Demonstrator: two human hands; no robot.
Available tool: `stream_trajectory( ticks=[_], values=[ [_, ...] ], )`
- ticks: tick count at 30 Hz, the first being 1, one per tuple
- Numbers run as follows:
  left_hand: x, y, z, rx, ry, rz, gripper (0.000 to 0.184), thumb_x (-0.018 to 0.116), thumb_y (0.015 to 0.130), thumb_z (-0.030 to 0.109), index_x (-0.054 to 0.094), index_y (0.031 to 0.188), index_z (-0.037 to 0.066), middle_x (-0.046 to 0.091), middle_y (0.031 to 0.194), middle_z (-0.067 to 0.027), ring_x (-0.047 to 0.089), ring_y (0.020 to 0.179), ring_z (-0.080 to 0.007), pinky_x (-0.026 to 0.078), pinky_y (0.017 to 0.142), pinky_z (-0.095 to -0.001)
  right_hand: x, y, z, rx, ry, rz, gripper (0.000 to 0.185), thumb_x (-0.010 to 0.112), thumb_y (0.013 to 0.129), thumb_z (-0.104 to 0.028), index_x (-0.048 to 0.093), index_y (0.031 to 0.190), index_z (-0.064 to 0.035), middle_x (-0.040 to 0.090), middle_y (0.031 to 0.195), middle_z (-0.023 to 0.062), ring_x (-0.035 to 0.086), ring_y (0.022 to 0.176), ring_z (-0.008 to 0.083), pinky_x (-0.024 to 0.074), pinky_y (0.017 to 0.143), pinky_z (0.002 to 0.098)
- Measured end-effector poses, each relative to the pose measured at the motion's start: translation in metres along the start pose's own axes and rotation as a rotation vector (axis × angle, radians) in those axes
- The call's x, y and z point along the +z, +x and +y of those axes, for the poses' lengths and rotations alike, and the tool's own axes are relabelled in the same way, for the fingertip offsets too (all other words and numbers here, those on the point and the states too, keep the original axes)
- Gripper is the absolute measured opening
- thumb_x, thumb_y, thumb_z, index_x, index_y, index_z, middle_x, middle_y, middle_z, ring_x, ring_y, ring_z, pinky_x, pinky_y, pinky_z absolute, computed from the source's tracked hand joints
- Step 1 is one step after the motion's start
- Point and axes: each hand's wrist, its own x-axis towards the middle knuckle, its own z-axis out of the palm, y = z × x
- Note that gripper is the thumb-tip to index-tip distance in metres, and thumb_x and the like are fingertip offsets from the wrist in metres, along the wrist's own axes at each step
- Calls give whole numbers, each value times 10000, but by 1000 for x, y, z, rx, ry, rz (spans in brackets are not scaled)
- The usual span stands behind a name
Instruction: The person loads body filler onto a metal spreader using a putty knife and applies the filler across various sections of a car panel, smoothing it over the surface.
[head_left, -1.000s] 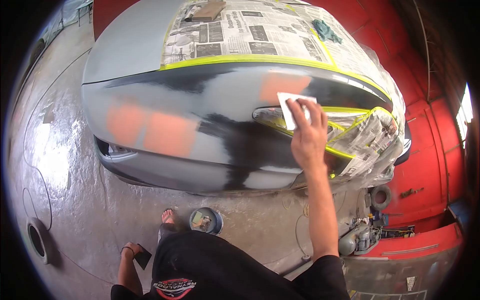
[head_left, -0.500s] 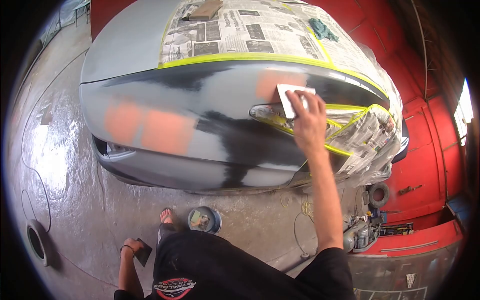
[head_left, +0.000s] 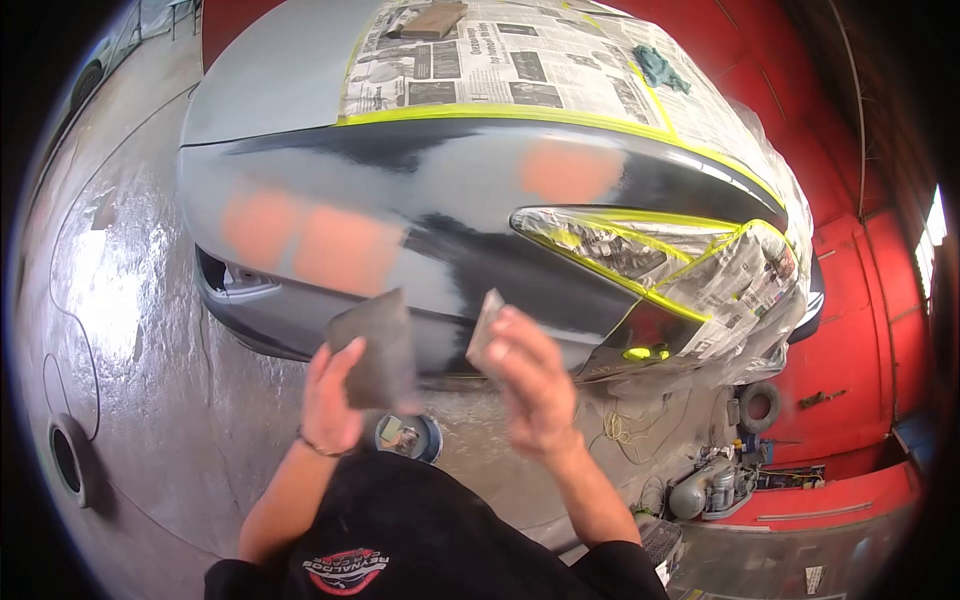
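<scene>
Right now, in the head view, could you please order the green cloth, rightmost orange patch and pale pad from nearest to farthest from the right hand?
1. Pale pad, in the right hand.
2. Rightmost orange patch, ahead.
3. Green cloth, beyond, upper right.

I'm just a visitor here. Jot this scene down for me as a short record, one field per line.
Left hand: holding a dark flat pad
Right hand: holding a pale pad, apart from the dark one
Car body: grey and black, with three orange patches
Masking: newspaper edged with yellow tape
On the newspaper: green cloth
Floor: bucket with small pieces inside
</scene>
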Motion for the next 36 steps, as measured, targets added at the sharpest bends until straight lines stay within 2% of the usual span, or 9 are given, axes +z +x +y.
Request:
stream_trajectory(
  ticks=[3,5,10,12,13,16,19,25,36],
  values=[
    [58,13,-16,-151,-163,-64,332,664,1131,229,656,1418,61,753,1305,-98,748,1195,-262,620,1016,-457,17,-13,-27,38,-27,-180,722,805,786,89,788,1442,-210,603,1539,147,562,1492,453,516,1208,562],
    [65,21,-24,-262,-205,-123,332,662,1134,287,649,1394,81,747,1291,-98,749,1191,-299,625,1019,-517,13,-17,-32,82,-46,-158,722,820,771,77,799,1430,-217,588,1549,135,550,1495,453,519,1207,548],
    [66,18,-17,-206,-257,-33,323,688,1111,232,661,1384,62,747,1299,-95,751,1183,-279,623,1012,-479,-19,-19,-13,105,-270,-259,762,786,729,98,812,1406,-249,609,1515,119,563,1457,439,539,1179,533],
    [59,22,-1,-185,-323,-15,327,701,1100,219,666,1378,51,752,1284,-94,752,1180,-268,620,1008,-455,-35,-8,6,83,-654,-387,733,695,803,67,783,1445,-275,633,1492,93,526,1465,409,476,1175,562],
    [56,22,11,-117,-281,-100,282,701,1103,186,696,1359,67,761,1277,-48,729,1198,-216,581,1058,-417,-41,-1,21,107,-738,-344,719,682,825,61,775,1454,-275,637,1489,80,521,1464,402,460,1172,563],
    [43,24,35,-90,-214,-302,323,668,1117,205,683,1397,44,754,1304,-78,732,1200,-234,589,1044,-429,-63,51,54,184,-923,-242,721,653,867,69,745,1490,-282,658,1468,57,540,1435,395,439,1165,565],
    [44,11,31,-83,-154,-96,321,660,1117,200,681,1397,44,749,1312,-87,736,1184,-243,595,1032,-446,-79,122,80,125,-975,-145,669,685,897,26,738,1485,-288,678,1429,31,580,1382,376,446,1147,572],
    [30,-16,24,-146,-35,-16,356,648,1105,212,650,1415,37,749,1295,-86,734,1187,-223,581,1055,-429,-71,192,98,158,-1074,-192,578,730,914,-47,754,1443,-279,686,1416,20,595,1361,348,466,1098,576],
    [14,-49,36,-39,-30,39,288,637,1104,185,720,1320,14,789,1202,-100,757,1101,-236,589,994,-409,-20,73,137,-78,-1088,-12,769,744,841,-2,689,1540,-317,598,1498,17,539,1410,321,420,1137,525]
  ],
)
